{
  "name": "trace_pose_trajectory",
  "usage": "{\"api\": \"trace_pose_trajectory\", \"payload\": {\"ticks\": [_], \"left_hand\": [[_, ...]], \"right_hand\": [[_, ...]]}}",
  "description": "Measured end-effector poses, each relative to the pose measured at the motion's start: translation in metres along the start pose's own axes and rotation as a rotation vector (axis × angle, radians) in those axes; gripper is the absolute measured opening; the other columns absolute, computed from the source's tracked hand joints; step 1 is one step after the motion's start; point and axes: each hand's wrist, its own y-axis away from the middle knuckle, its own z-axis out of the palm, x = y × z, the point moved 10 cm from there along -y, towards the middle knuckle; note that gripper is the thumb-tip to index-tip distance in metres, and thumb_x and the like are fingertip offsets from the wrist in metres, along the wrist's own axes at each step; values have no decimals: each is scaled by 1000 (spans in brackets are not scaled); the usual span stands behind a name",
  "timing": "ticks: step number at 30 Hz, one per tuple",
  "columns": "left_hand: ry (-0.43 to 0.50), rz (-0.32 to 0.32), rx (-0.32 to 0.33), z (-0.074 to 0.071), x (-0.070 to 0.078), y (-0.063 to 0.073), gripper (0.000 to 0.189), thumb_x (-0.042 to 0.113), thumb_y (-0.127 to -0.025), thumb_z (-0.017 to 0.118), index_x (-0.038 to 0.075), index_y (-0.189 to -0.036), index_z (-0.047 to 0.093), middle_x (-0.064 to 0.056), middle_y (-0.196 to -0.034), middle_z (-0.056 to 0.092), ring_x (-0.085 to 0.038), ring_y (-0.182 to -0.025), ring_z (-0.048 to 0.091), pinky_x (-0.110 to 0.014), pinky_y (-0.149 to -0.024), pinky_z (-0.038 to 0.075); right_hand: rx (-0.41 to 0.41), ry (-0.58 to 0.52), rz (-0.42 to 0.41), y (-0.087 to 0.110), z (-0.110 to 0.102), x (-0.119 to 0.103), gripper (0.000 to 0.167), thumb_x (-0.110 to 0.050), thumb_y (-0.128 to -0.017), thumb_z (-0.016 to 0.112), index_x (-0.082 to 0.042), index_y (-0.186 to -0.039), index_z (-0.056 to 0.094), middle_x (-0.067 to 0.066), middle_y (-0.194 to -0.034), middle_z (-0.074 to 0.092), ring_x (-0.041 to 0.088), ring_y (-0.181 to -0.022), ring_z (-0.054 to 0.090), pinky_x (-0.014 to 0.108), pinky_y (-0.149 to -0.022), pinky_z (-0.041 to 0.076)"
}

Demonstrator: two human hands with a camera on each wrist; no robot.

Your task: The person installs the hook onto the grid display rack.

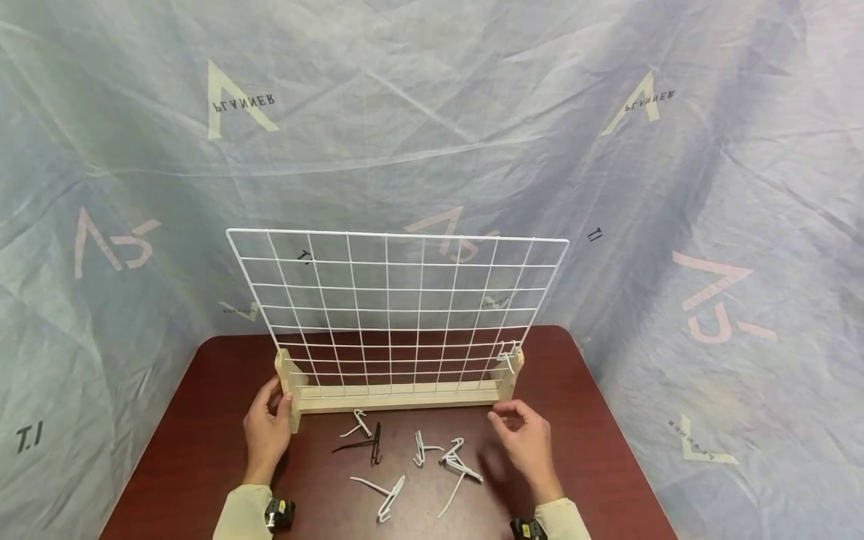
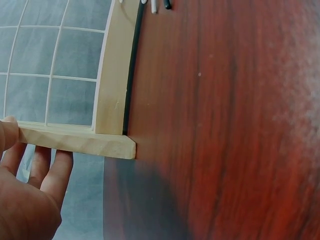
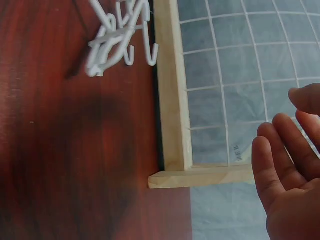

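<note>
A white wire grid panel (image 1: 388,309) stands upright in a wooden stand (image 1: 405,401) on the table. My left hand (image 1: 263,436) grips the stand's left end piece (image 2: 80,142), thumb on one side and fingers on the other. By the right end piece (image 3: 210,176) my right hand (image 1: 529,444) holds nothing, its fingers loosely bent. One white hook (image 1: 508,358) hangs on the grid's lower right. In front of the stand lie several white hooks (image 1: 391,499) and a black hook (image 1: 376,444).
The dark red wooden table (image 1: 196,450) has rounded far corners. Grey printed cloth (image 1: 418,112) hangs around it at the back and sides, close behind the grid.
</note>
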Motion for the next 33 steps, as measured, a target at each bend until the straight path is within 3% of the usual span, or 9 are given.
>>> {"api": "trace_pose_trajectory", "payload": {"ticks": [6, 11, 17, 25, 33], "left_hand": [[11, -12, -2, 0, 0, 0, 41, 0, -99, 71, 4, -139, 66, -23, -127, 72, 18, -101, 57, 1, -76, 44], [8, -21, -6, 1, -1, 0, 41, 0, -99, 71, 4, -140, 66, -23, -127, 72, 19, -101, 56, 1, -75, 44], [10, -22, -3, 0, -1, 0, 41, 0, -99, 71, 4, -140, 66, -24, -127, 72, 20, -100, 56, 1, -74, 44], [19, -24, -6, 0, -2, 0, 42, 0, -100, 70, 5, -141, 66, -24, -128, 72, 21, -100, 56, 0, -74, 45], [29, -13, -7, 0, -1, -1, 41, 0, -99, 71, 4, -140, 66, -23, -128, 72, 21, -100, 56, 1, -74, 45]], "right_hand": [[-58, 19, -10, 6, 10, 0, 21, -2, -81, 90, -16, -92, 78, -2, -92, 80, 6, -78, 75, 21, -68, 61], [-120, 21, 5, 12, 18, 2, 21, -2, -81, 89, -13, -95, 78, 0, -92, 80, 14, -78, 77, 33, -70, 64], [-215, 7, 22, 20, 29, 5, 28, -1, -81, 89, -21, -97, 77, 8, -94, 80, 22, -81, 78, 45, -74, 65], [-376, 114, -26, 33, 45, 8, 24, -9, -83, 90, -16, -102, 77, -1, -100, 80, 17, -81, 78, 31, -73, 63], [-546, 110, -62, 46, 65, 12, 27, -8, -85, 87, -3, -108, 75, 14, -103, 79, 18, -85, 78, 30, -74, 64]]}}
